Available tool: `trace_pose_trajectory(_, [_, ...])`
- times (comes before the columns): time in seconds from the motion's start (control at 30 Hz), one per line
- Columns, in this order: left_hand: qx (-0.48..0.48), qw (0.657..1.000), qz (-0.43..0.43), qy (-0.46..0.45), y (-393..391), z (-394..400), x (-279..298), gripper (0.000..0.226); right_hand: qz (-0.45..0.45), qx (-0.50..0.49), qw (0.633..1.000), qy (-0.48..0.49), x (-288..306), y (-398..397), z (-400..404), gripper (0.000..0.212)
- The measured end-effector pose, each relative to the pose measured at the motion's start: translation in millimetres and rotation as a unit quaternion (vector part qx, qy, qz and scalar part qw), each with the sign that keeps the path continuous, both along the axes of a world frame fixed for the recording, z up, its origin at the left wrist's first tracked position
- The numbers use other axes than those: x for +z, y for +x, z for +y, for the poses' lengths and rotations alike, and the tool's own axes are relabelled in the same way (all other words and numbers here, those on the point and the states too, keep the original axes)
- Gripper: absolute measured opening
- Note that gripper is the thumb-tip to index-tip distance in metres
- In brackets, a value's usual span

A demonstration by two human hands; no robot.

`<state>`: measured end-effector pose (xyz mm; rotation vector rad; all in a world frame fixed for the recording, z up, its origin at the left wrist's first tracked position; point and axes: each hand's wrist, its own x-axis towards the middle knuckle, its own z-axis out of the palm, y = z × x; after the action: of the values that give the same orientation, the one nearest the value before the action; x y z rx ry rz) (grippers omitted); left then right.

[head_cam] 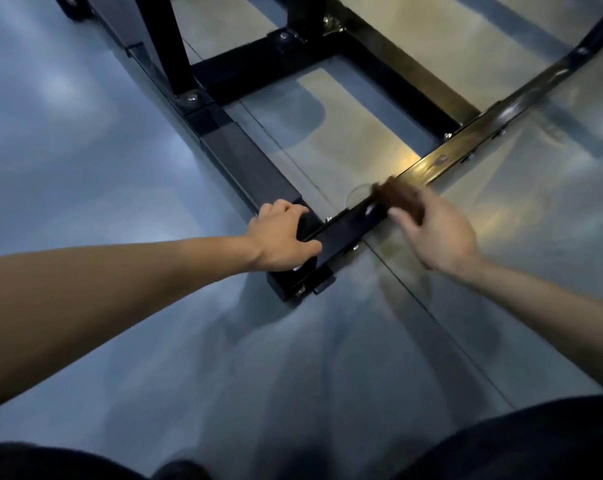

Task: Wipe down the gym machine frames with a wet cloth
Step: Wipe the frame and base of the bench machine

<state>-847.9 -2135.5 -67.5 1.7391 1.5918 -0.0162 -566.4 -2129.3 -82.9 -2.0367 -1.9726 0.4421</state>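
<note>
A black steel gym machine frame (pixel 244 157) lies low on the floor, its bars meeting in a corner near the middle of the view. My left hand (pixel 279 233) grips that corner, fingers curled over the end of the left bar. My right hand (pixel 435 230) holds a dark brown cloth (pixel 397 197) against the shiny diagonal bar (pixel 473 140) that runs up to the right. Motion blurs the right hand and the cloth.
The floor (pixel 85 150) is glossy grey with light reflections. Upright black posts (pixel 175 39) and cross bars (pixel 258 64) of the machine rise at the top. My dark-clothed knees (pixel 521 441) fill the bottom edge.
</note>
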Motion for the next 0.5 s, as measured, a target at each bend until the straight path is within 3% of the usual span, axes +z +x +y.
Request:
trace_pose_trajectory(0.07, [0.054,0.997,-0.034,-0.037,-1.1,-6.1,-6.4,0.079,-0.023,-0.067,0.997,-0.011,0.3,27.9,13.2,0.062])
trace_pose_trajectory(0.13, [0.071,0.996,-0.045,-0.031,-1.1,-11.6,-11.7,0.085,-0.038,-0.058,0.998,0.006,-0.7,30.4,15.5,0.06])
trace_pose_trajectory(0.27, [-0.015,1.0,-0.007,0.004,-3.8,-16.9,-26.0,0.104,-0.081,0.122,0.989,0.017,-15.2,-21.8,-16.5,0.06])
trace_pose_trajectory(0.4, [-0.06,0.997,0.016,0.036,-2.0,-17.8,-34.1,0.105,-0.127,0.303,0.942,0.069,-25.1,-50.9,-50.9,0.065])
trace_pose_trajectory(0.5, [-0.064,0.996,0.039,0.051,2.3,-23.7,-31.8,0.086,-0.146,0.271,0.95,0.05,-26.7,-22.8,-23.0,0.075])
